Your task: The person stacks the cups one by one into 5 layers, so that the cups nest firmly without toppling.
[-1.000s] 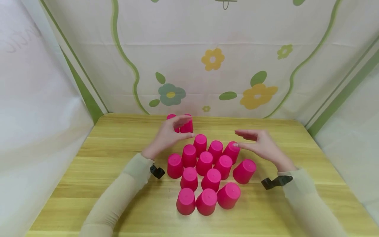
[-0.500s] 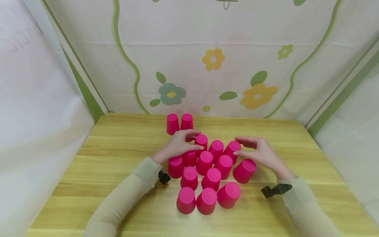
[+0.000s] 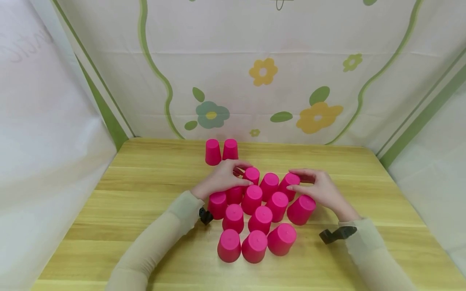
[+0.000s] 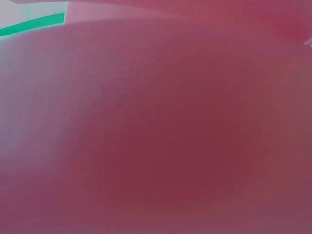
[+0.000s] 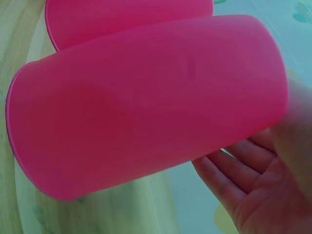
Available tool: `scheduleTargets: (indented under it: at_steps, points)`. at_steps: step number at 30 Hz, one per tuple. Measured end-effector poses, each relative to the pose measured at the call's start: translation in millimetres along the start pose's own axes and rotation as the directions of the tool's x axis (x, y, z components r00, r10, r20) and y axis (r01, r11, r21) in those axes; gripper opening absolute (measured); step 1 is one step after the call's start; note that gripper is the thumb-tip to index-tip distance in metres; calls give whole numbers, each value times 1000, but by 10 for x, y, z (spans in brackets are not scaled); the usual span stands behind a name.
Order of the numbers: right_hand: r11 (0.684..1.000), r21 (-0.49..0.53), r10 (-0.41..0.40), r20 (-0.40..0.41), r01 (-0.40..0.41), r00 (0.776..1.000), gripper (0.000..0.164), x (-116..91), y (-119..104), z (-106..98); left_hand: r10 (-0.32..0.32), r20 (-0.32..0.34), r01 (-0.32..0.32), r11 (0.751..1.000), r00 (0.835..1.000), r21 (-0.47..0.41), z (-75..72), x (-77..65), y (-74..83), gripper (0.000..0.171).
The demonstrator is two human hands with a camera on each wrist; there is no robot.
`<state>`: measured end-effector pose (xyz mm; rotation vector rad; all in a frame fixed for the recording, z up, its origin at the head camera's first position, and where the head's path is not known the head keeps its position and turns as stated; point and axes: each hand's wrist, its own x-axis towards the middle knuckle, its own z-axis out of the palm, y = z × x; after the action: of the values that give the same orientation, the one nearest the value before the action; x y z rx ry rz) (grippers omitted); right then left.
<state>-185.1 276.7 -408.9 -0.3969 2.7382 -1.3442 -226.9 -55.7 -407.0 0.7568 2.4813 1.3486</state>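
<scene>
My two hands flank a row of three upturned pink cups in the middle of a wooden tabletop (image 3: 87,230), left hand (image 3: 223,178) at one end and right hand (image 3: 320,186) at the other. The fingers of my left hand curve behind the left-end cup (image 3: 252,173), the thumb lying across its front; my right hand holds the right-end cup (image 3: 290,179) the same way, thumb toward the tabletop's near edge, fingers toward the far edge. Neither hand is spread wide, and how hard they press I cannot tell. The middle cup (image 3: 270,186) stands between those two, out of reach of both thumbs. Ten more cups, all bottoms up, crowd toward the near edge, the front three (image 3: 254,244) closest to it; two on the left are partly covered by my left hand and wrist. A separate pair (image 3: 212,153) stands side by side by the far edge, left of its centre. From my right wrist, one cup (image 5: 146,107) fills much of the view, a second just behind it and my fingers beyond; from my left wrist comes only a blurred pink surface (image 4: 180,131), too close to make out. Pale sleeves (image 3: 367,246) and black wrist cameras (image 3: 337,234) frame the scene, before a white cloth (image 3: 218,68) printed with flowers
</scene>
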Motion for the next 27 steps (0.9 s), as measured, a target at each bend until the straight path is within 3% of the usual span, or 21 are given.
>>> scheduleTargets:
  at_steps: [14,27]
  points:
    - [1000,-5,16,-18,-16,1000,59,7,22,25,34,4,-35,999,999,42,-23,54,59,43]
    - [1000,6,21,-31,-21,999,59,3,53,17,75,-144,-75,997,987,5,-219,19,159,45]
